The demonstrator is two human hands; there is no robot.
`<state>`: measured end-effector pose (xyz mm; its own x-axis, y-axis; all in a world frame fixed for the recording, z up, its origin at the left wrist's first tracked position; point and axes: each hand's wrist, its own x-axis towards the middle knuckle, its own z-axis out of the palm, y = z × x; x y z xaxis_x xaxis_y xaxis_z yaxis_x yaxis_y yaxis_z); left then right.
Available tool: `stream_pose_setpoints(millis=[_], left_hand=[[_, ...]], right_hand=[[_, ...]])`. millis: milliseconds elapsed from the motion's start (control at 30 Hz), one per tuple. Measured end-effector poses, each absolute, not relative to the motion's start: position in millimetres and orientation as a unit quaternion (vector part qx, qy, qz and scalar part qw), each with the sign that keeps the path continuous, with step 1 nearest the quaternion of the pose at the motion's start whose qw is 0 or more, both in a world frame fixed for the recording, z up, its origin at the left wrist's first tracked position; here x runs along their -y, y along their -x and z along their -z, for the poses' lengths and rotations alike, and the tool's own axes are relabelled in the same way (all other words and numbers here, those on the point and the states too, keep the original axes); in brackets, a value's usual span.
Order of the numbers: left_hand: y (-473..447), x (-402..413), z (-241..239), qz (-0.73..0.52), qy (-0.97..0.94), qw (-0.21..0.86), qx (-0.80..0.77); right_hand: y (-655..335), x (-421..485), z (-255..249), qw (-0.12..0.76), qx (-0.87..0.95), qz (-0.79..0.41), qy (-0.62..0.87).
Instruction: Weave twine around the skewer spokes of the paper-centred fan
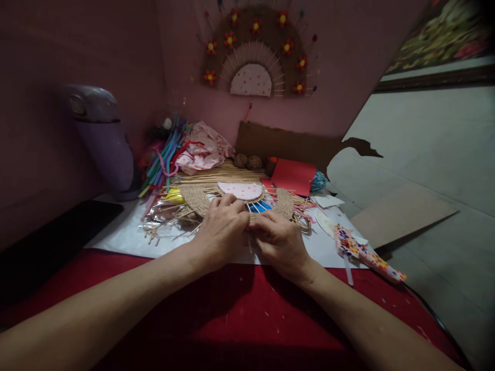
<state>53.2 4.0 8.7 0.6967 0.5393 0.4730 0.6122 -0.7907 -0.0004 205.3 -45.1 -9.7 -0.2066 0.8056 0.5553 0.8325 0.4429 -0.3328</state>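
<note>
Between my hands is a half-round craft piece: a twine-wrapped arch (285,203) with thin wooden sticks (253,207) radiating from a pink-dotted half circle (242,190). The flat side of the half circle faces away from me. My left hand (227,224) has its fingers curled over the near edge of the arch, left of its middle. My right hand (279,238) pinches the same near edge just to the right, its fingertips close to those of the left. A stick end pokes out toward me between the hands. The exact spot under my fingertips is hidden.
Sticks (216,174), dotted cloth (204,148), pipe cleaners (164,152) and red sheets (293,176) lie behind. A flower-patterned glue gun (367,255) rests at right, a black phone-like slab (58,239) at left. A purple bottle (106,141) stands back left. A similar arch (255,51) hangs on the wall.
</note>
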Motion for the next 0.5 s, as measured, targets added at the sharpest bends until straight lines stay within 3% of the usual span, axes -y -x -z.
stream_pose_setpoints(millis=[500], left_hand=[[-53.5, -2.5, -7.7, 0.234, 0.914, 0.104, 0.315]], right_hand=[[-205.7, 44.0, 10.0, 0.361, 0.773, 0.018, 0.522]])
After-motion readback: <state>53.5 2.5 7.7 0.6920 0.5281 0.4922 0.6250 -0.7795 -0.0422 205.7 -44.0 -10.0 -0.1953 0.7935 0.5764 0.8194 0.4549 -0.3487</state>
